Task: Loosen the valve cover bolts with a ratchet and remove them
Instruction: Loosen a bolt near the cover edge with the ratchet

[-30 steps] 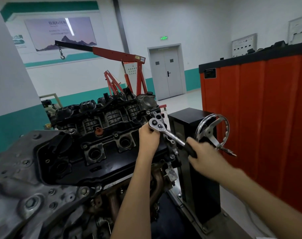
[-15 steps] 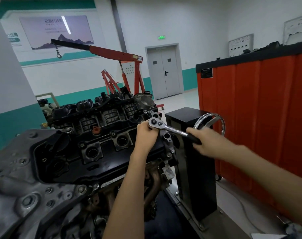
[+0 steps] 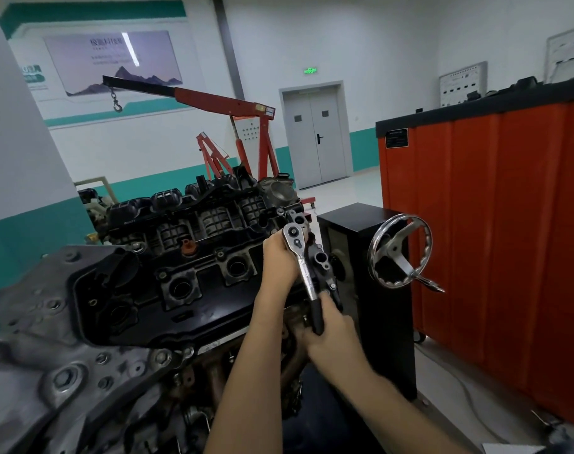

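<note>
Chrome ratchet [image 3: 306,275] at frame centre: we wrap our left hand [image 3: 279,257] around its head, likely to keep the socket seated on a bolt hidden beneath, at the right edge of the black valve cover [image 3: 210,290]. Our right hand [image 3: 331,332] clenches the black grip lower down, far out, we judge, for leverage.
</note>
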A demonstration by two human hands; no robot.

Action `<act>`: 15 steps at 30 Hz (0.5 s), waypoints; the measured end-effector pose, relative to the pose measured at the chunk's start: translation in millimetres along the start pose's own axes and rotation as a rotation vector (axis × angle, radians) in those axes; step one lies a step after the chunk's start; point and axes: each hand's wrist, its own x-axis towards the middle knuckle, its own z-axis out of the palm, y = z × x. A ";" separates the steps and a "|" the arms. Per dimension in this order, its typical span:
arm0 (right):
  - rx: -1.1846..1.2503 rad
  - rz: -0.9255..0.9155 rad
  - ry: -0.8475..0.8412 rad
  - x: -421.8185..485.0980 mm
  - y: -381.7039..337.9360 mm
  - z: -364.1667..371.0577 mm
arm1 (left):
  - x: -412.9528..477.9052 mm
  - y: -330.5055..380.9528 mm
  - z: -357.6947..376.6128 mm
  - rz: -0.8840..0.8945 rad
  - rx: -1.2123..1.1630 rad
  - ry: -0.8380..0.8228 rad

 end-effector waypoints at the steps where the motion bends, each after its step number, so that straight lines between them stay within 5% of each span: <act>1: -0.080 -0.033 -0.062 5.7 4.6 -22.4 | 0.8 -0.3 -2.1 0.001 0.009 -0.022; 4: -0.445 -0.149 -0.205 36.6 4.4 -94.3 | 0.7 4.1 -3.5 0.017 0.058 -0.085; 8: -0.935 -0.316 -0.139 77.3 -12.6 -130.6 | 2.2 2.2 -2.8 0.025 0.068 -0.066; 10: -0.855 -0.266 -0.089 66.5 -7.3 -120.4 | -0.3 -0.3 -1.0 0.015 0.046 -0.023; 15: -0.053 0.000 -0.031 -5.5 0.9 -25.3 | -3.4 -2.9 8.7 0.045 -0.003 0.040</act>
